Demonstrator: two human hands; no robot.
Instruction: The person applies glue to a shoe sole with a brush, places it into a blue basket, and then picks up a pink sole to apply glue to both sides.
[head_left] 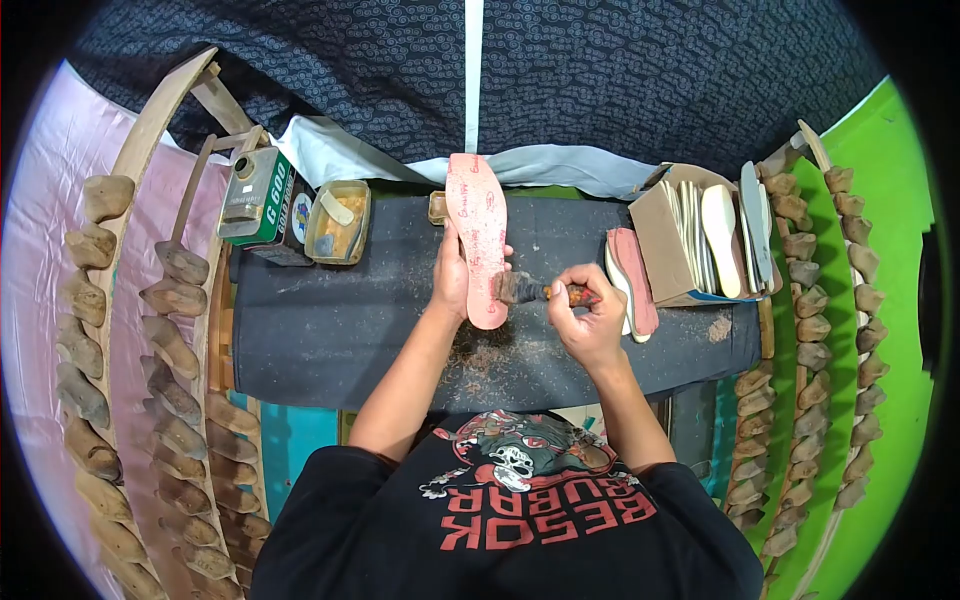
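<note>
A pink insole [474,220] with printed marks stands heel-down over the dark table, held from behind by my left hand [452,280], whose thumb lies along its left edge. My right hand [588,318] is closed on the red and yellow handle of a brush [515,289]. The bristle end of the brush lies against the right side of the insole near the heel. Scattered brown shavings lie on the table below the insole. Part of my left hand's fingers is hidden behind the insole.
A green glue can [265,205] and a tray [340,225] with yellowish contents stand at the back left. On the right, a cardboard box [665,240] holds several insoles, with a pink piece [632,280] beside it. Racks of wooden shoe lasts [88,245] flank the table [300,330].
</note>
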